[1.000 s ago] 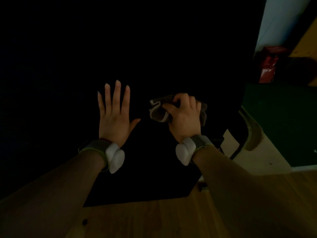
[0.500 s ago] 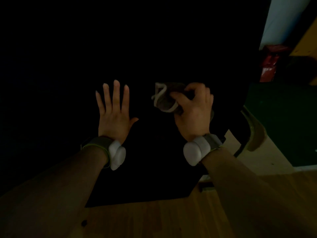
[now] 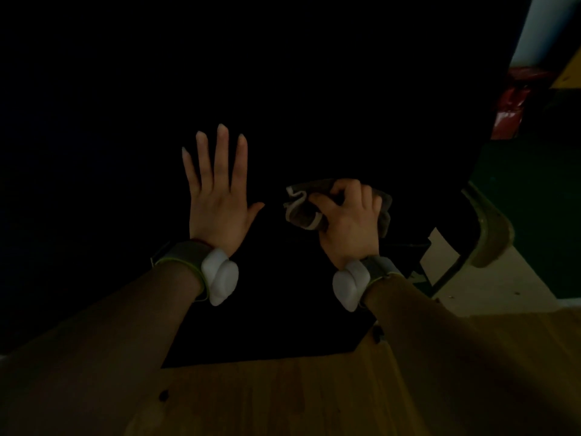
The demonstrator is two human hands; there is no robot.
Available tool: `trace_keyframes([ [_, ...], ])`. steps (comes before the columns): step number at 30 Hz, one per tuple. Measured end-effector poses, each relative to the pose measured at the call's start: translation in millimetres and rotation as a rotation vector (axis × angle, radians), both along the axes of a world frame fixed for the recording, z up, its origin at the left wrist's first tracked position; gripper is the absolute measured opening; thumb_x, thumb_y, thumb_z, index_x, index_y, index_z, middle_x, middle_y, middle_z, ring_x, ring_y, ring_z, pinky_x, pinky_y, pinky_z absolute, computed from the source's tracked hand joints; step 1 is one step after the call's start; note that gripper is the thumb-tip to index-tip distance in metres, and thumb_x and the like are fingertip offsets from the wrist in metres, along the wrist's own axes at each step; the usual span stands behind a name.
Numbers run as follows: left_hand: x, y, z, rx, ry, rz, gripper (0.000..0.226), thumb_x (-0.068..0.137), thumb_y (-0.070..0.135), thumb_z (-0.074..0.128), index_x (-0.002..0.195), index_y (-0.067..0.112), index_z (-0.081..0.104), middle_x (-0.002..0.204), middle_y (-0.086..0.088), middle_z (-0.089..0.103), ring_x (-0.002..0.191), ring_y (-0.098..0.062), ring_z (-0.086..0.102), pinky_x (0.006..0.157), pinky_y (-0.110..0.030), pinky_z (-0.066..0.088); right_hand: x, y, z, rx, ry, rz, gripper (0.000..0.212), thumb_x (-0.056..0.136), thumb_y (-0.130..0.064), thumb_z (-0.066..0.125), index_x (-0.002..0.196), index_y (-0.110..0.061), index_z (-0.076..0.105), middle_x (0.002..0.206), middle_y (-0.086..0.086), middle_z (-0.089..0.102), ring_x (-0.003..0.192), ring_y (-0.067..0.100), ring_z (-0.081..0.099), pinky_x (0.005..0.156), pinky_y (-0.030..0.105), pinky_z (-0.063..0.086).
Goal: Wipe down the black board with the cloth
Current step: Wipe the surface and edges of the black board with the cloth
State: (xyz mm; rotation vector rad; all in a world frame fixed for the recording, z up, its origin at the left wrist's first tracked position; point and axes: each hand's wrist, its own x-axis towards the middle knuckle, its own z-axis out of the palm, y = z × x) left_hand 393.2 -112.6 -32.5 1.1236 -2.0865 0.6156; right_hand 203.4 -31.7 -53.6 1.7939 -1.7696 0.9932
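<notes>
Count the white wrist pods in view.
2. Left wrist pod, below the flat left hand; right wrist pod, below the right hand gripping the cloth. None seems hidden.

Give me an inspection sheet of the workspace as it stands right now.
Surface: black board, too dark to judge dust or streaks; its near edge meets a wooden surface.
Job's things: grey cloth, bunched up, against the board.
Clutter: nothing seen.
Hands: left hand flat on the board with fingers straight; right hand grips the cloth. White wrist units sit on both wrists.
Cables: nothing seen.
Surroundings: olive chair seat on a dark frame to the right of the board; red object farther back, too blurred to identify.
</notes>
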Motion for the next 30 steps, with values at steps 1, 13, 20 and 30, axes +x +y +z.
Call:
trace_keyframes([
  [1,0.4,1.5,-1.6,0.004,0.002,-0.002,0.104,0.073,0.045,0.07,0.149,0.006,0.01,0.151,-0.028,0.012,0.138,-0.049,0.006,0.112,-0.058,-0.001,0.2,1.3,-6.1,0.018,0.012,-0.001,0.029,0.078,-0.022,0.077,0.106,-0.016,0.073,0.101,0.025,0.063,0.094,0.03,0.033,0.08,0.055,0.044],
  [13,8.9,3.2,-19.4,0.076,-0.08,-0.035,0.106,0.074,0.042,0.076,0.148,0.009,0.008,0.151,-0.03,0.011,0.137,-0.051,0.005,0.11,-0.06,-0.001,-4.4,17.3,-17.5,0.276,0.127,0.08,0.028,0.083,-0.023,0.071,0.11,-0.017,0.071,0.11,0.024,0.061,0.103,0.036,0.047,0.086,0.054,0.041],
  [20,7.2,-2.3,-24.0,0.047,-0.07,-0.027,0.106,0.073,0.043,0.076,0.148,0.007,0.01,0.15,-0.03,0.014,0.136,-0.049,0.003,0.109,-0.061,-0.001,-3.3,5.6,29.6,-0.218,-0.06,-0.008,0.032,0.085,-0.022,0.052,0.106,-0.009,0.072,0.112,0.007,0.03,0.098,0.031,0.032,0.081,0.05,0.037],
  [30,9.1,-5.3,-25.7,0.058,-0.089,-0.023,0.108,0.074,0.043,0.076,0.148,0.006,0.006,0.15,-0.031,0.012,0.136,-0.05,0.003,0.11,-0.06,-0.004,3.1,15.2,-53.3,0.169,0.027,-0.024,0.028,0.074,-0.019,0.072,0.101,-0.014,0.074,0.1,0.023,0.062,0.091,0.041,0.055,0.074,0.058,0.048],
])
